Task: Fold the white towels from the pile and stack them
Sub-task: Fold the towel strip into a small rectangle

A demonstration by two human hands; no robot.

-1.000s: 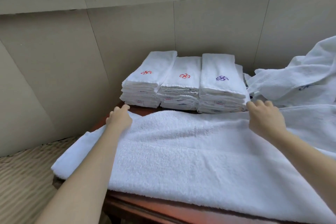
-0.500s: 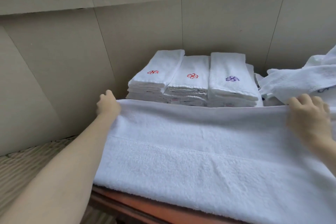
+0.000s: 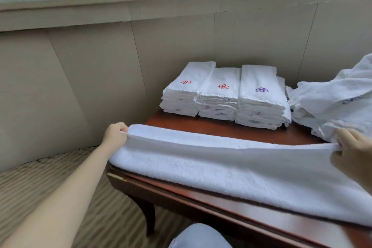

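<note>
A large white towel [image 3: 231, 165] lies stretched across the front of the dark wooden table [image 3: 221, 129]. My left hand [image 3: 115, 135] pinches its far left corner, lifted a little off the table. My right hand [image 3: 352, 151] grips the far right corner at the frame's right side. Between my hands the far edge runs taut. Three stacks of folded white towels [image 3: 225, 94] with red and purple emblems stand side by side at the back of the table. A pile of unfolded white towels [image 3: 338, 96] lies at the back right.
A beige panelled wall [image 3: 100, 76] and a window sill close in the table's far side and left. Striped carpet [image 3: 50, 183] covers the floor to the left. My knee in light jeans [image 3: 199, 236] shows below the table's front edge.
Both hands have drawn the towel's far edge back toward me, uncovering the wood in front of the stacks. The hands have spread wider apart and the view has tilted upward.
</note>
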